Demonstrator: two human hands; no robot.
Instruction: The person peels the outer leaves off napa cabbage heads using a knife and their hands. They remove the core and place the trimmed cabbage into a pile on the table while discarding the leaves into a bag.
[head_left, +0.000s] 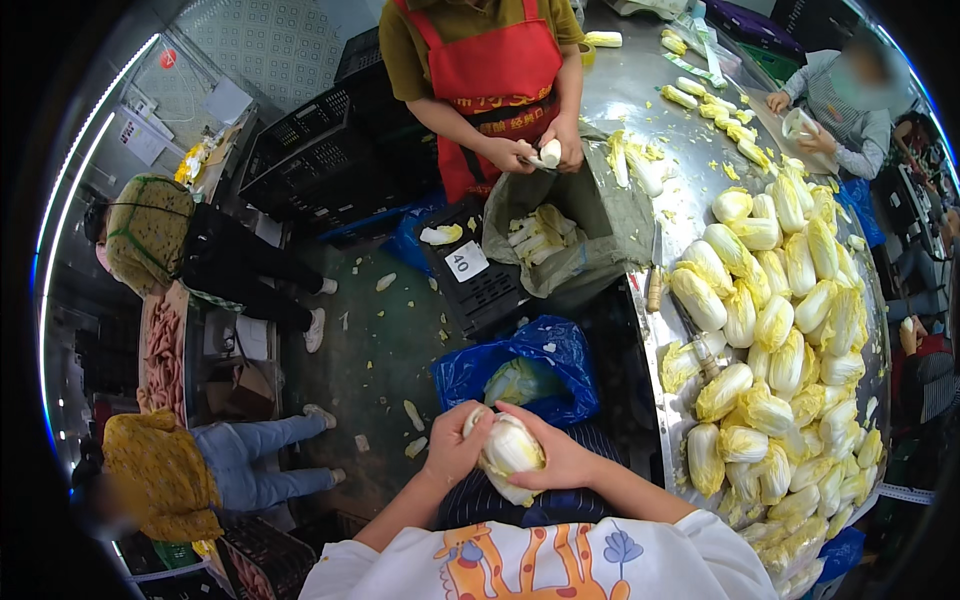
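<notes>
Close above my lap, a pale napa cabbage (514, 450) is held between both hands. My left hand (455, 442) grips its left side near an outer leaf that stands slightly away from the head. Around the right side curls my right hand (559, 457), thumb across the front. Just beyond my hands sits an open blue plastic bag (480, 371) with pale cabbage leaves (521, 381) inside. To my right, a large pile of napa cabbages (776, 322) covers much of the metal table (652, 390). A knife with a wooden handle (654, 291) lies by the table's edge.
Across from me, a person in a red apron (495, 75) works over a grey-green sack (615, 225) of leaves. A black crate (472, 296) bears a numbered card. Leaf scraps litter the floor (375, 337). Another knife handle (706, 360) lies among the cabbages. Other people stand left and far right.
</notes>
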